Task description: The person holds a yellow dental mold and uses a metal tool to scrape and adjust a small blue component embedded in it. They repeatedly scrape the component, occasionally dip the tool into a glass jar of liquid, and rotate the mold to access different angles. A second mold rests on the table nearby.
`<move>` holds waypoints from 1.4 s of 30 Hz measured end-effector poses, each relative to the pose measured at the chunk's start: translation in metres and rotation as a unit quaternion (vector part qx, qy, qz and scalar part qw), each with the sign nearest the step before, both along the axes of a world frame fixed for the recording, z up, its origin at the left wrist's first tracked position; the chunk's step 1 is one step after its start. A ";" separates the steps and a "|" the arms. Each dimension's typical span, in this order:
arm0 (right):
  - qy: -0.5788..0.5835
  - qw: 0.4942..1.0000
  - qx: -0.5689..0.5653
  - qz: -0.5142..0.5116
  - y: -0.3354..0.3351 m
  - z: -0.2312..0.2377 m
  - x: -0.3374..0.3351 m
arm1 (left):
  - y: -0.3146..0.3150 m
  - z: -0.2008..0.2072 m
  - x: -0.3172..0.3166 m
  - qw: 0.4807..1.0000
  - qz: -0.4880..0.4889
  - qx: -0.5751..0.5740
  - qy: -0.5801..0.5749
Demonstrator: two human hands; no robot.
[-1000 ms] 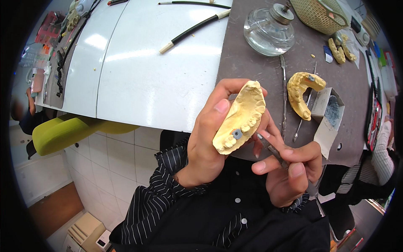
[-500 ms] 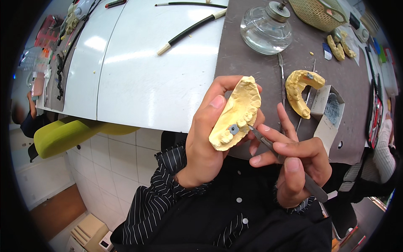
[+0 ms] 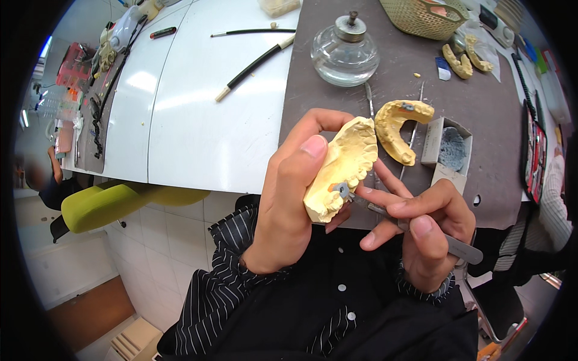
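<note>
My left hand (image 3: 288, 186) is closed round a yellow dental plaster cast (image 3: 340, 171), tilted with its inner side and row of teeth showing. A grey wax tooth (image 3: 342, 190) sits among the cast's teeth near its lower end. Pinched in my right hand (image 3: 430, 231) is a scalpel with a flat grey metal handle (image 3: 462, 248). Its narrow end points at the side of the cast beside the grey tooth; the tip is hidden by fingers and cast. My right fingertips reach right up to the cast.
Beyond my hands lie a second yellow cast (image 3: 394, 133) with grey wax, metal carving tools (image 3: 369, 96) and a small box (image 3: 431, 144) of blue-grey wax (image 3: 453, 148). A glass spirit burner (image 3: 345, 57) stands farther back, near a woven basket (image 3: 421, 21). People sit at both sides.
The cast has turned in my left hand, so the grey tooth faces more toward my right hand. The scalpel has tilted flatter. The table scene has shifted left in view.
</note>
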State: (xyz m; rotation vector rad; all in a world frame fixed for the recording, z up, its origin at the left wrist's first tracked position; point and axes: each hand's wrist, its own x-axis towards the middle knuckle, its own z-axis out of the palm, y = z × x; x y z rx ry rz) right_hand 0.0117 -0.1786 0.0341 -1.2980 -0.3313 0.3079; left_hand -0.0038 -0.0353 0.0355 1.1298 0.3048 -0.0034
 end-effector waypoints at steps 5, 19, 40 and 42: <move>0.021 0.997 0.070 -0.010 -0.014 0.012 -0.003 | -0.018 0.022 0.006 1.000 0.012 0.011 -0.006; -0.074 0.976 0.085 -0.185 -0.072 0.015 0.023 | -0.064 0.025 0.044 0.988 -0.019 0.085 -0.128; -0.401 0.774 -0.482 -0.088 -0.114 0.022 0.029 | -0.047 0.004 0.022 0.933 0.025 0.222 -0.281; -0.379 0.794 -0.461 -0.119 -0.111 0.026 0.026 | -0.042 0.001 0.019 0.920 0.022 0.240 -0.308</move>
